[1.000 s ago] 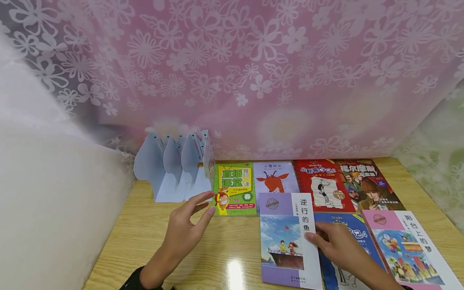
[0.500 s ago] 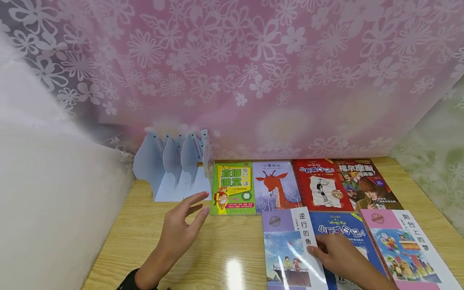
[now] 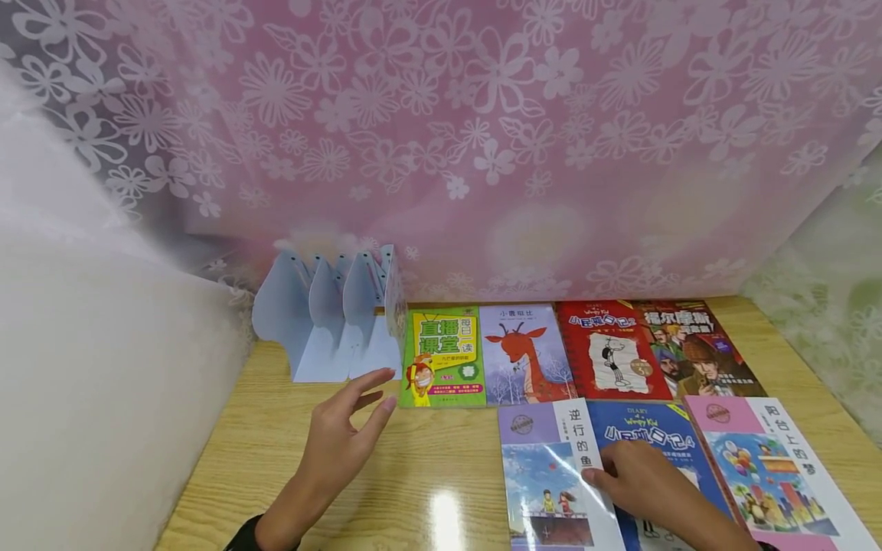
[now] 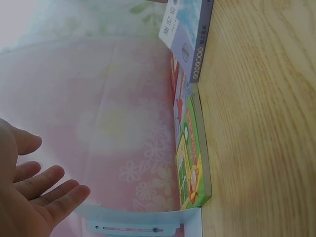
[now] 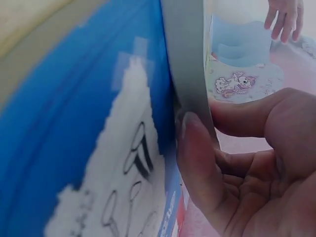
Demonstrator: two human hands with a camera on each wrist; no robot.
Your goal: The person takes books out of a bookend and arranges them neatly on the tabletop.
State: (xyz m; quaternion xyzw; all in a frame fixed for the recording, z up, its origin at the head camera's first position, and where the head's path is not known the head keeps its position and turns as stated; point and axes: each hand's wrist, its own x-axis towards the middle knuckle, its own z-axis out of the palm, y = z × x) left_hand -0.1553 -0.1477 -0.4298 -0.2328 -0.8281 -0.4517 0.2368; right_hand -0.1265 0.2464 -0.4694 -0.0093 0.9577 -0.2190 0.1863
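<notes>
My right hand (image 3: 644,478) pinches the right edge of a purple-and-white paperback book (image 3: 544,428), its cover showing two children at a ship's rail. Up close in the right wrist view, thumb and fingers grip the book's pale edge (image 5: 187,54) beside a blue comic book (image 5: 133,29). The purple book lies left of that blue book and overlaps its side in the head view. My left hand (image 3: 338,444) hovers over the table's left part, thumb and fingers apart, holding nothing. Nearest to it are a green book (image 3: 444,367) and a light-blue folding bookshelf (image 3: 282,306).
A deer picture book (image 3: 527,356), a red comic book (image 3: 613,356) and a detective book (image 3: 699,352) lie along the back of the wooden table (image 3: 227,459). A pink-and-white book (image 3: 775,467) lies front right. A pink flowered curtain (image 3: 427,153) hangs behind.
My right hand has brought the purple book nearer the front edge and lowered it, uncovering the deer book's cover. My left hand has shifted slightly left.
</notes>
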